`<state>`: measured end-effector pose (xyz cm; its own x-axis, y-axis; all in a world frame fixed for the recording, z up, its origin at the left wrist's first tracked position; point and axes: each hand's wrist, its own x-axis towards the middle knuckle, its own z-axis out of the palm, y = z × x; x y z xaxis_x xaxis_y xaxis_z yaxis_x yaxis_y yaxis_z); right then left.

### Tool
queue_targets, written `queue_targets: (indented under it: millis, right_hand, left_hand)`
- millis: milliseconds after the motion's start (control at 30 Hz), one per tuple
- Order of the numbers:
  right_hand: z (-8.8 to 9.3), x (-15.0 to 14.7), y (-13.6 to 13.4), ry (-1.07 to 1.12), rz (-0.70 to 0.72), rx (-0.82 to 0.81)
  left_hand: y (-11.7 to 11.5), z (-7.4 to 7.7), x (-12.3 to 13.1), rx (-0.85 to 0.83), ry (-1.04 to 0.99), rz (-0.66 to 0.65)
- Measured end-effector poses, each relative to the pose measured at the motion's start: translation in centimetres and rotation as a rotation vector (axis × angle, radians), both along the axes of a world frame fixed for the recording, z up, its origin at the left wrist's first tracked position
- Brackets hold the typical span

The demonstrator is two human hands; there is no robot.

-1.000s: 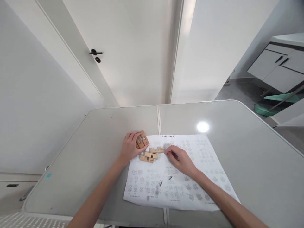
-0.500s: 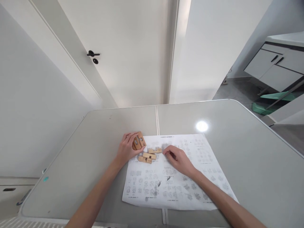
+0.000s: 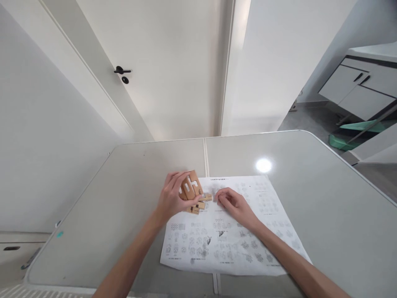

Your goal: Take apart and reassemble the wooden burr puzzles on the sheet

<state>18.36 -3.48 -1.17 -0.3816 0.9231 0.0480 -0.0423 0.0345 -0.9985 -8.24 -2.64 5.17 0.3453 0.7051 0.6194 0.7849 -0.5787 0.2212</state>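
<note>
My left hand (image 3: 173,194) grips several notched wooden puzzle pieces (image 3: 191,184) side by side, thumb below and fingers above. They are tilted up, with gaps showing between their cut-outs. Below and behind them lie lighter loose wooden pieces (image 3: 192,210) on the printed sheet (image 3: 229,252), partly hidden by my left hand. My right hand (image 3: 232,203) rests over the sheet just right of those pieces, its fingers curled inward. Whether anything is inside its fingers is hidden.
The sheet carries rows of small printed diagrams and lies on a grey table (image 3: 118,198) with a seam down its middle. A white door with a black handle (image 3: 122,71) stands beyond the table. A white cabinet (image 3: 356,85) is at the far right.
My left hand has moved right with the wooden puzzle pieces and tilted them up, now covering part of the loose pieces. My right hand has shifted slightly right and its fingers have curled more.
</note>
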Motion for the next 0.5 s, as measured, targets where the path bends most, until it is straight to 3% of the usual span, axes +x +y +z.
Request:
queue_targets:
  millis: [100,233,367,500]
  right_hand:
    - [1.1,0.2,-0.3,0.369,0.116,-0.268]
    - [1.2,0.1,-0.9,0.668,0.267,-0.596]
    - [0.3,0.2,-0.8,0.78,0.182,-0.786]
    - [0.1,0.6,0.0,0.859,0.058,-0.862]
  left_hand:
    - [-0.9,0.6,3.1,-0.005,-0.013,-0.148]
    - [-1.4,0.0,6.9,-0.002,0.021,-0.297]
    - [-1.3,-1.1,8.8,-0.073,0.064,-0.362]
    - [-1.3,-2.2,9.1,-0.091,0.001,-0.301]
